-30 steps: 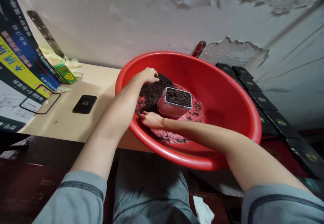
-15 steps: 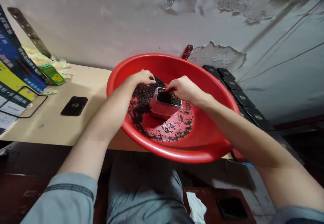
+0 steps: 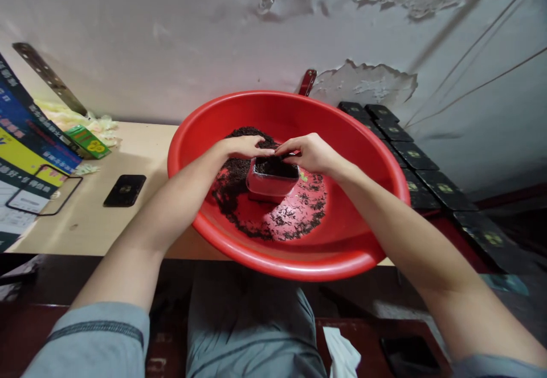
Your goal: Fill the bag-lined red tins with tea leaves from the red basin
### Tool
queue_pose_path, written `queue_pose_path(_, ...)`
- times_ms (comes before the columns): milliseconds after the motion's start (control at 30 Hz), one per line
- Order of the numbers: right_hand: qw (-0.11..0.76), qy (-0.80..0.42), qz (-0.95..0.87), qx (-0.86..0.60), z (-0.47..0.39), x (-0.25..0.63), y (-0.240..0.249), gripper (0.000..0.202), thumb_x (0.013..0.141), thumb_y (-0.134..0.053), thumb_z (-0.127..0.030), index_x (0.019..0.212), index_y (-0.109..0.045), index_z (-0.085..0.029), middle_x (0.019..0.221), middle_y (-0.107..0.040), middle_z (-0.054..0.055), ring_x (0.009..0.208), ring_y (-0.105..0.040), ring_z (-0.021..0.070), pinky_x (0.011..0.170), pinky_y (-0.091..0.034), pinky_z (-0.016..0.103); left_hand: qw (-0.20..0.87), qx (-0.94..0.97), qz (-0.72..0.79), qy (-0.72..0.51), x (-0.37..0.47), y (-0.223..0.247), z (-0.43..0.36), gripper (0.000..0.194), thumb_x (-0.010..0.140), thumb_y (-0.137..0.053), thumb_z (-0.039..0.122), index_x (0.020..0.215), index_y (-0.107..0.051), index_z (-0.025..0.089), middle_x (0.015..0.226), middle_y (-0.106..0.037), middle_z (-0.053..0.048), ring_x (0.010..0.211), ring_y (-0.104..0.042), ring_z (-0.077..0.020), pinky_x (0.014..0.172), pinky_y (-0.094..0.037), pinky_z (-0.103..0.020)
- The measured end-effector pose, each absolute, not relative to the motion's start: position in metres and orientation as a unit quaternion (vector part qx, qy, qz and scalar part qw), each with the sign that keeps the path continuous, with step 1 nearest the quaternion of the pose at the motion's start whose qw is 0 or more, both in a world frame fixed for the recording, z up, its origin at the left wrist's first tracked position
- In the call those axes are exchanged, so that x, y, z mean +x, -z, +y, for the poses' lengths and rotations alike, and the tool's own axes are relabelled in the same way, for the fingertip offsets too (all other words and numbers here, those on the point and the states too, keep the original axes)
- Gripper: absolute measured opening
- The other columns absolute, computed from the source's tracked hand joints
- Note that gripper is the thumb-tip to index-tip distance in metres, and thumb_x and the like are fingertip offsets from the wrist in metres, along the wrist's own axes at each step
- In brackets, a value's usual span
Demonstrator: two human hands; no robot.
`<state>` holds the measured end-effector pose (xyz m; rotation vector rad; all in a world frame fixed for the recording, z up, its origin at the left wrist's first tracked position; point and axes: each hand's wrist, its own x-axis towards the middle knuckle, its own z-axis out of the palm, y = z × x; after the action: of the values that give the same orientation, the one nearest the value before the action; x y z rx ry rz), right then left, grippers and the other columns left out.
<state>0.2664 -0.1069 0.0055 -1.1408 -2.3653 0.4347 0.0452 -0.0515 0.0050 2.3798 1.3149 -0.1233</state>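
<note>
A wide red basin [image 3: 299, 261] holds dark loose leaf-like bits [image 3: 237, 170] and a small clear box [image 3: 271, 187] filled with the same bits. At the box's back edge, my left hand [image 3: 248, 147] reaches in from the left, its fingers stretched towards my right hand. My right hand [image 3: 310, 153] is closed over the box's back right corner, fingers pinched on something dark that I cannot make out. The fingertips of both hands nearly meet above the box.
Left on the table [image 3: 85, 224] lie a black flat lid [image 3: 125, 190], a green packet [image 3: 88, 141] and a printed box [image 3: 29, 156]. Several black packs [image 3: 414, 156] stand right of the basin. A peeling wall rises behind.
My left hand has moved right and down to the box's back edge, its fingers now extended. My right hand stays over the box. The view has shifted slightly.
</note>
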Motion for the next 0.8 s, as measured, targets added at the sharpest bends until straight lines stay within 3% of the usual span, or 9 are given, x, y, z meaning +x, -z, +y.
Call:
queue_pose_path(233,0.274,-0.209,-0.804,-0.484,-0.106,0.276,-0.005,0.025,0.077,-0.073,-0.013,0.099,-0.082,-0.020,0.089,-0.080,0.003,0.085,-0.076,0.0200,0.085,-0.060,0.029,0.255,0.852,0.455,0.054,0.045,0.001,-0.048,0.096,0.086,-0.050,0.067,0.158,-0.032,0.005,0.165,-0.035,-0.018,0.146,-0.042,-0.0276,0.118,-0.033,-0.030)
queue_pose_path(333,0.323,-0.180,-0.766,-0.525,-0.106,0.270,0.002,0.026,0.086,-0.073,-0.028,0.109,-0.079,-0.018,0.105,-0.079,0.008,0.099,-0.074,0.0230,0.096,-0.057,0.035,0.267,0.840,0.472,0.026,0.046,0.004,-0.047,0.096,0.087,-0.045,0.070,0.158,-0.034,0.006,0.165,-0.034,-0.019,0.147,-0.040,-0.0297,0.116,-0.034,-0.031)
queue_pose_path(433,0.311,-0.217,-0.725,-0.575,-0.103,0.263,0.015,0.046,0.086,-0.076,-0.036,0.126,-0.071,-0.016,0.122,-0.074,0.013,0.111,-0.070,0.0248,0.101,-0.055,0.038,0.303,0.819,0.487,0.006,0.047,0.004,-0.050,0.088,0.085,-0.050,0.071,0.151,-0.047,0.013,0.152,-0.053,-0.017,0.134,-0.053,-0.0318,0.103,-0.046,-0.031)
queue_pose_path(533,0.252,-0.317,-0.688,-0.602,-0.099,0.263,0.025,0.051,0.085,-0.078,-0.044,0.128,-0.068,-0.017,0.116,-0.076,0.012,0.098,-0.072,0.0223,0.085,-0.059,0.033,0.362,0.791,0.493,0.008,0.049,0.001,-0.056,0.076,0.082,-0.061,0.067,0.138,-0.059,0.016,0.130,-0.069,-0.015,0.113,-0.064,-0.0293,0.085,-0.052,-0.029)
queue_pose_path(633,0.191,-0.388,-0.660,-0.614,-0.095,0.266,0.028,0.049,0.086,-0.076,-0.052,0.124,-0.069,-0.022,0.102,-0.077,0.008,0.078,-0.070,0.0189,0.063,-0.055,0.027,0.435,0.744,0.507,0.018,0.053,-0.003,-0.063,0.063,0.081,-0.067,0.061,0.128,-0.064,0.018,0.114,-0.073,-0.011,0.095,-0.068,-0.0256,0.072,-0.052,-0.029)
queue_pose_path(800,0.168,-0.409,-0.663,-0.604,-0.093,0.262,0.025,0.030,0.088,-0.074,-0.045,0.107,-0.070,-0.022,0.092,-0.073,0.005,0.064,-0.060,0.0134,0.049,-0.043,0.022,0.509,0.676,0.533,0.010,0.059,-0.008,-0.068,0.040,0.080,-0.074,0.048,0.107,-0.066,0.019,0.097,-0.074,-0.005,0.081,-0.068,-0.0207,0.071,-0.053,-0.029)
